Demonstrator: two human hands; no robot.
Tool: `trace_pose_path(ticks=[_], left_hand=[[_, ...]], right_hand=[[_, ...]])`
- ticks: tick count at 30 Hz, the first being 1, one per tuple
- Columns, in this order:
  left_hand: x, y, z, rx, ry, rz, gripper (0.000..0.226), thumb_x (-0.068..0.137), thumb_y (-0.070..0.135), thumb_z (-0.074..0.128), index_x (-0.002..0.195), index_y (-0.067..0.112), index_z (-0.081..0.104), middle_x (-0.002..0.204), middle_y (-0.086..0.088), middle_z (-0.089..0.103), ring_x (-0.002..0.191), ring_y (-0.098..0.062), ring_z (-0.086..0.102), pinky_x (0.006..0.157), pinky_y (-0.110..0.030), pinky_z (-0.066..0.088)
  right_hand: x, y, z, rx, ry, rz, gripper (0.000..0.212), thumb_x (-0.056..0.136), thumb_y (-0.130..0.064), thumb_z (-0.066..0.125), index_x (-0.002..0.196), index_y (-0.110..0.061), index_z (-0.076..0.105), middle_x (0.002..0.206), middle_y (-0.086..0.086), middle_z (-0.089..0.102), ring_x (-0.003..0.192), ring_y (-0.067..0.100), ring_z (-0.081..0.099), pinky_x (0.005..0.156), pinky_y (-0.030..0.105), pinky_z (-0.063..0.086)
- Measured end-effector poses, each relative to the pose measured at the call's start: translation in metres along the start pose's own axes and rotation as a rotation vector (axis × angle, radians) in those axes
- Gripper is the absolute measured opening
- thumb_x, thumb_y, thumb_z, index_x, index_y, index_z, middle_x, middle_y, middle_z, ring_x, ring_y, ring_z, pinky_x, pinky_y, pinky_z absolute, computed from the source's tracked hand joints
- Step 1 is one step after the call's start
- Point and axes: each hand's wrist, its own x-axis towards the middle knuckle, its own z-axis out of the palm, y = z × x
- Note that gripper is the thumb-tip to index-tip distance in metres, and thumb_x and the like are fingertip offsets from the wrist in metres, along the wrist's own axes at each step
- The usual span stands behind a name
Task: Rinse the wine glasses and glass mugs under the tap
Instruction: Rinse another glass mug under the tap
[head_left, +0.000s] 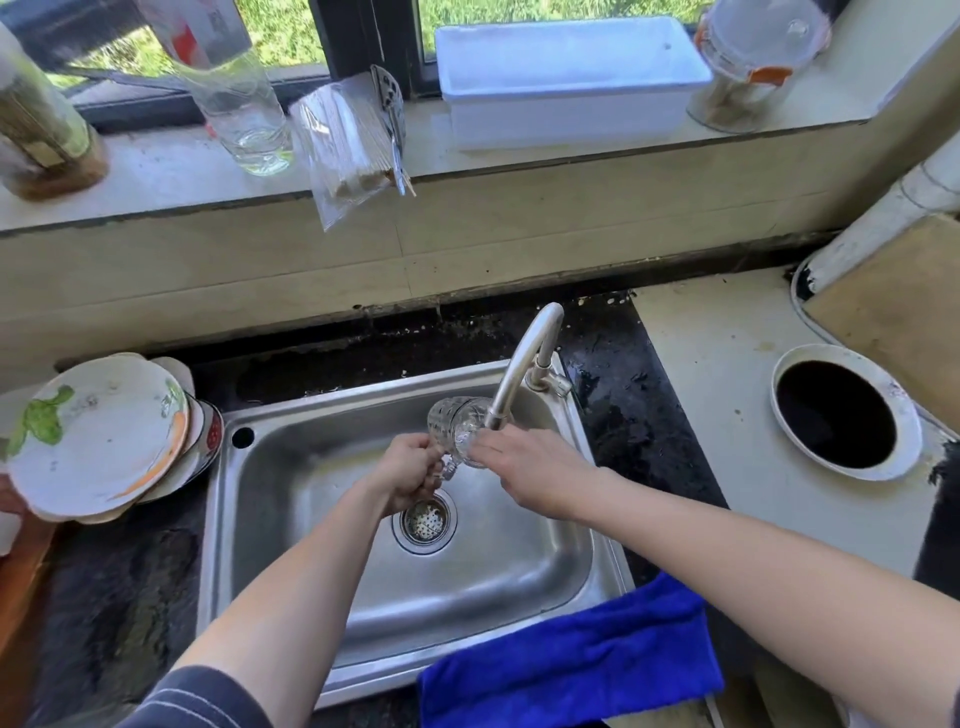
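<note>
a: kitchen sink, daylight. we see 1 clear dimpled glass mug (457, 428) held on its side above the stainless steel sink (322, 415), 1 end right at the mouth of the curved steel tap (522, 371).

b: how far along do we put the job?

a: mid-rinse on this 1 mug, we judge. no wine glass and no second mug shows in view, so we cannot count what is done or what is left. a folded blue cloth (566, 660) lies over the sink's near rim, and a stack of white painted plates (98, 436) sits just left of the sink.

b: and the hands?

a: the left hand (410, 467) has its fingers curled tight round the mug's handle. the right hand (524, 467) lays its fingers on the mug's body beside the spout. whether they clasp it or only touch it, we cannot tell.

b: how does the mug look?

a: thick-walled and see-through, with rows of small dimples that catch the light. which end is the rim we cannot say, and we make out no clear stream of water.
</note>
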Motion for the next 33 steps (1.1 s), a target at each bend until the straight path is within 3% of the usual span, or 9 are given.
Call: trace_pose_path(ticks=[6, 9, 11, 15, 18, 21, 23, 27, 33], left_hand=[[0.005, 0.008, 0.005, 0.073, -0.010, 0.045, 0.028, 0.101, 0.004, 0.040, 0.074, 0.008, 0.046, 0.055, -0.006, 0.036, 0.029, -0.005, 0.028, 0.033, -0.009, 0.020], [0.005, 0.008, -0.011, 0.081, 0.001, 0.001, 0.027, 0.100, 0.003, 0.041, 0.075, 0.007, 0.048, 0.051, -0.004, 0.037, 0.030, -0.006, 0.029, 0.033, -0.010, 0.021], [0.003, 0.008, -0.011, 0.105, -0.030, -0.047, 0.026, 0.100, 0.003, 0.042, 0.076, 0.007, 0.050, 0.050, -0.002, 0.038, 0.030, -0.005, 0.030, 0.033, -0.010, 0.021], [0.005, 0.013, -0.004, 0.147, -0.084, -0.092, 0.027, 0.099, 0.003, 0.044, 0.074, 0.007, 0.051, 0.053, -0.002, 0.039, 0.031, -0.005, 0.032, 0.033, -0.010, 0.022], [0.006, 0.012, -0.018, 0.161, -0.070, -0.135, 0.023, 0.098, 0.002, 0.046, 0.077, 0.007, 0.054, 0.054, -0.002, 0.040, 0.033, -0.005, 0.032, 0.034, -0.011, 0.023], [0.006, 0.009, -0.011, 0.145, -0.077, -0.171, 0.026, 0.098, 0.000, 0.043, 0.075, 0.007, 0.053, 0.055, -0.003, 0.037, 0.032, -0.005, 0.032, 0.034, -0.010, 0.022], [0.008, 0.009, -0.004, 0.132, -0.094, -0.169, 0.027, 0.099, -0.001, 0.041, 0.076, 0.008, 0.051, 0.053, -0.002, 0.037, 0.031, -0.005, 0.031, 0.036, -0.009, 0.019], [0.009, 0.010, -0.020, 0.154, -0.068, -0.193, 0.022, 0.098, -0.001, 0.043, 0.081, 0.005, 0.056, 0.057, -0.005, 0.042, 0.032, -0.005, 0.032, 0.033, -0.011, 0.022], [0.001, 0.017, -0.009, 0.177, -0.138, -0.219, 0.020, 0.095, -0.001, 0.042, 0.079, 0.008, 0.050, 0.055, -0.003, 0.040, 0.034, -0.008, 0.035, 0.032, -0.013, 0.023]], right_hand=[[0.012, -0.011, -0.010, -0.047, 0.192, 0.090, 0.058, 0.078, -0.002, 0.064, 0.134, -0.006, 0.050, 0.126, 0.016, 0.060, 0.104, 0.032, 0.061, 0.067, 0.034, 0.049], [-0.009, 0.002, -0.001, 0.024, 0.071, -0.087, 0.061, 0.089, 0.002, 0.043, 0.148, -0.014, 0.033, 0.154, 0.006, 0.035, 0.137, 0.022, 0.038, 0.095, 0.032, 0.035], [-0.009, 0.010, 0.004, -0.026, 0.070, -0.067, 0.058, 0.090, 0.001, 0.041, 0.146, -0.014, 0.039, 0.153, 0.004, 0.036, 0.138, 0.021, 0.036, 0.096, 0.032, 0.034], [0.009, -0.001, 0.017, -0.079, 0.106, 0.001, 0.045, 0.073, -0.002, 0.053, 0.115, -0.012, 0.065, 0.111, 0.005, 0.068, 0.094, 0.028, 0.064, 0.056, 0.035, 0.049], [-0.013, 0.017, 0.026, -0.057, 0.113, -0.204, 0.057, 0.065, 0.003, 0.069, 0.120, -0.015, 0.065, 0.122, 0.004, 0.066, 0.113, 0.022, 0.062, 0.068, 0.029, 0.054], [-0.004, 0.011, 0.016, -0.105, 0.142, -0.065, 0.054, 0.059, -0.005, 0.077, 0.112, -0.016, 0.069, 0.115, -0.001, 0.069, 0.101, 0.017, 0.066, 0.060, 0.025, 0.051], [0.008, -0.002, 0.018, -0.072, 0.164, 0.015, 0.048, 0.067, -0.001, 0.068, 0.114, -0.010, 0.064, 0.116, 0.004, 0.067, 0.101, 0.025, 0.064, 0.060, 0.034, 0.051], [-0.015, 0.013, 0.023, 0.021, 0.140, -0.159, 0.060, 0.076, 0.007, 0.056, 0.132, -0.013, 0.055, 0.139, 0.005, 0.054, 0.127, 0.022, 0.051, 0.076, 0.037, 0.051], [0.007, 0.003, 0.018, 0.046, 0.119, -0.015, 0.020, 0.083, -0.013, 0.066, 0.102, -0.009, 0.068, 0.112, 0.008, 0.067, 0.098, 0.030, 0.064, 0.063, 0.038, 0.052]])
